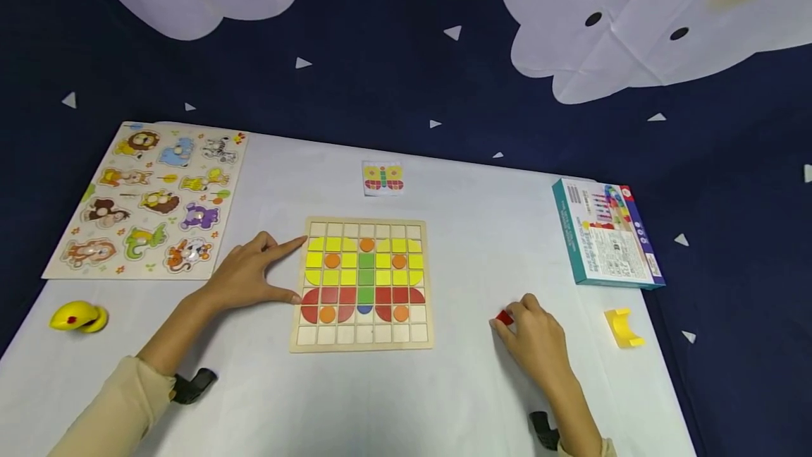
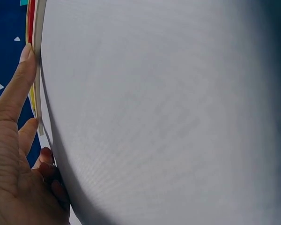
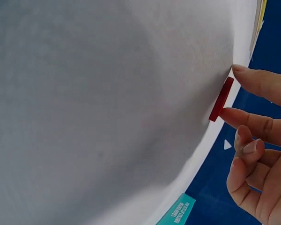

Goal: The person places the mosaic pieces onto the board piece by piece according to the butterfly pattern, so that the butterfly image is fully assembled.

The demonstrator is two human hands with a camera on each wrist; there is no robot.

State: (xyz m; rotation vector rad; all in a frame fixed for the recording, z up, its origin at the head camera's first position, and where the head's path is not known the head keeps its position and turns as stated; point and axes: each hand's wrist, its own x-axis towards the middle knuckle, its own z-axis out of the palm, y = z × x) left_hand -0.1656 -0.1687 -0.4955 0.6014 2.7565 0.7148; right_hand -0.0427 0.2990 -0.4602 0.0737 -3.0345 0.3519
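Observation:
A wooden grid board (image 1: 364,348) bears yellow, red, green, orange and blue pieces laid out like a butterfly. The cell right of its lower-right orange disc (image 1: 401,314) shows bare wood. My left hand (image 1: 244,273) rests at the board's left edge, thumb and index finger stretched out against it; the left wrist view shows that thumb (image 2: 25,70) along the edge. Right of the board, my right hand (image 1: 539,340) holds a small flat red piece (image 3: 221,100) by its thumb and index fingertips, close above the white tabletop. Its outline is partly hidden.
Behind the board lies a picture card (image 1: 383,179) with a butterfly pattern. An animal puzzle board (image 1: 146,203) and a yellow rounded toy (image 1: 79,317) are at left. At right are a teal-edged box (image 1: 609,231) and a yellow arch block (image 1: 624,328).

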